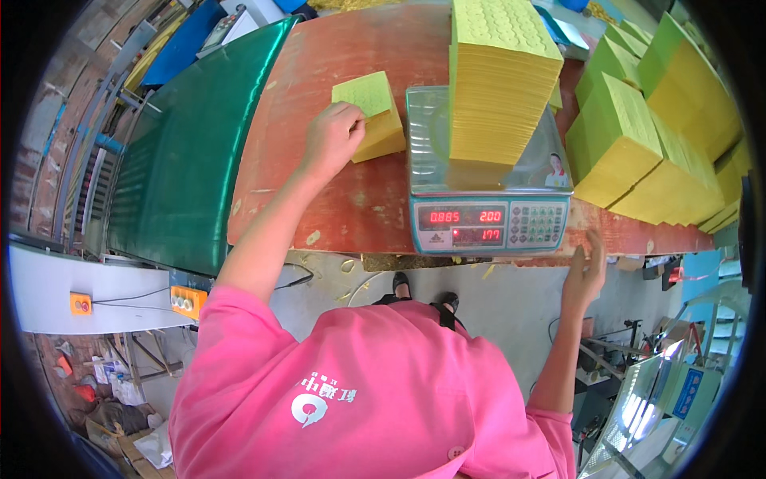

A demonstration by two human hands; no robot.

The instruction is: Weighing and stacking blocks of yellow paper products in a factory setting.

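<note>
My left hand [333,142] is at the near left corner of a short stack of yellow paper [378,140] left of the scale. Its fingers are closed, pinching the edge of the top yellow sheets [363,94], which sit slightly askew on those below. A tall stack of yellow paper [499,104], embossed with round marks on top, stands on the metal pan of a digital scale [423,152] with a lit red display. By the table's front edge, right of the scale's keypad, my right hand [586,270] has its fingers stretched apart and holds nothing.
Several more blocks of yellow paper [614,160] crowd the right side of the worn red table [275,188]. On the left a green sheet-covered surface [179,160] adjoins it. Lower left, a white ledge [120,279] carries an orange switch box [188,302] and cables.
</note>
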